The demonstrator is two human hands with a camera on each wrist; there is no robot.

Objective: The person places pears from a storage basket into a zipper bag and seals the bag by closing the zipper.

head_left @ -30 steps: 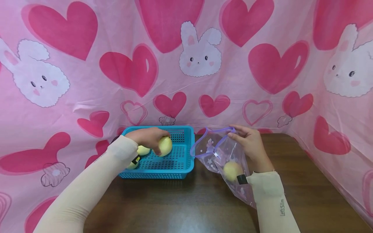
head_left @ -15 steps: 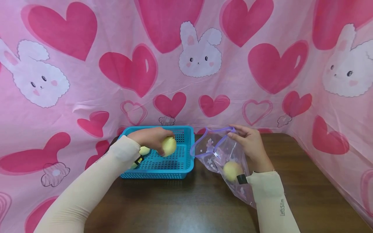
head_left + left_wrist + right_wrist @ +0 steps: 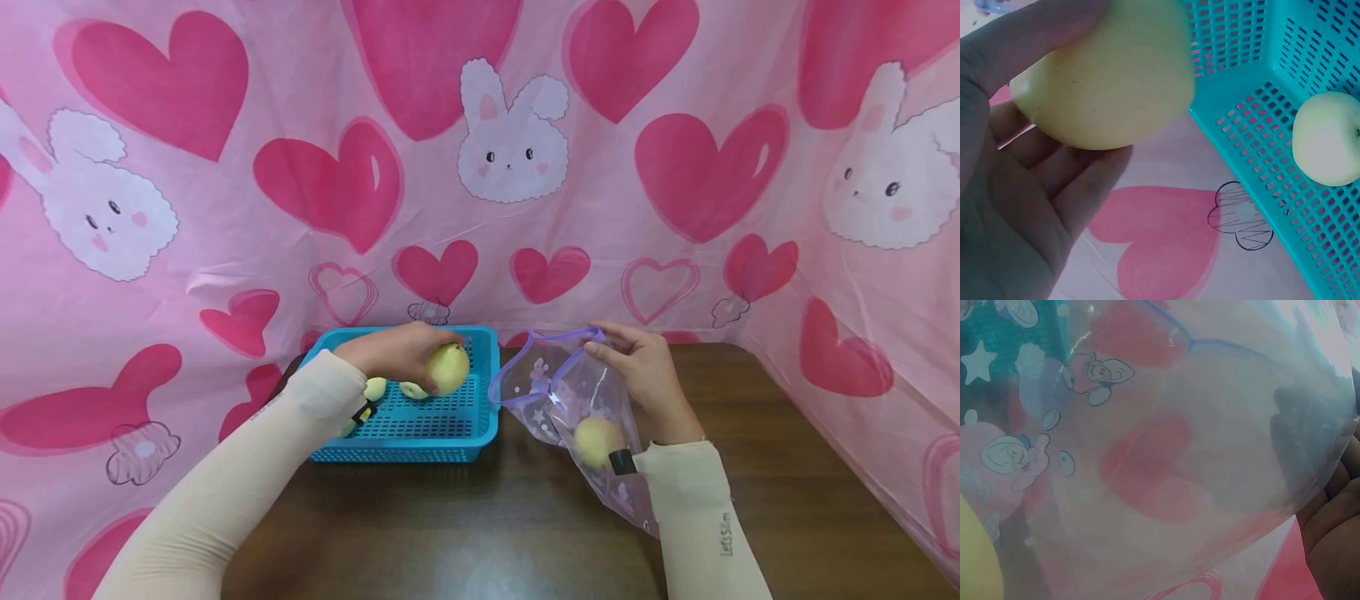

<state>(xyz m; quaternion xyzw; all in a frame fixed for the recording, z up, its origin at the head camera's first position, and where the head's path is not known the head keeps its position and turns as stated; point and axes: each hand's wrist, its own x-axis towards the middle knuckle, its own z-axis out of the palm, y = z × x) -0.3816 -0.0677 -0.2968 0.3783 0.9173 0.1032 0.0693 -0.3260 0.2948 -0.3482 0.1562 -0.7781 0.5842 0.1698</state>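
My left hand (image 3: 401,354) grips a pale yellow pear (image 3: 450,369) above the right half of a blue plastic basket (image 3: 486,433). In the left wrist view, the thumb lies over the pear (image 3: 1110,81) and the fingers are beneath it. My right hand (image 3: 645,379) pinches the purple rim of a clear printed zip bag (image 3: 551,408), whose mouth gapes toward the basket. Another pear (image 3: 597,442) sits low inside the bag. In the right wrist view, the bag's film (image 3: 1147,456) covers most of the picture and hides the fingertips.
Several pears lie in the basket, including one pear (image 3: 413,389) under the left hand and one pear (image 3: 375,388) by the left wrist. The brown table (image 3: 480,525) runs up to a pink curtain (image 3: 480,225) printed with hearts and rabbits at the back.
My left hand has lifted the pear slightly and carried it right toward the bag, uncovering another pear in the basket. The right hand and the bag stay nearly still.
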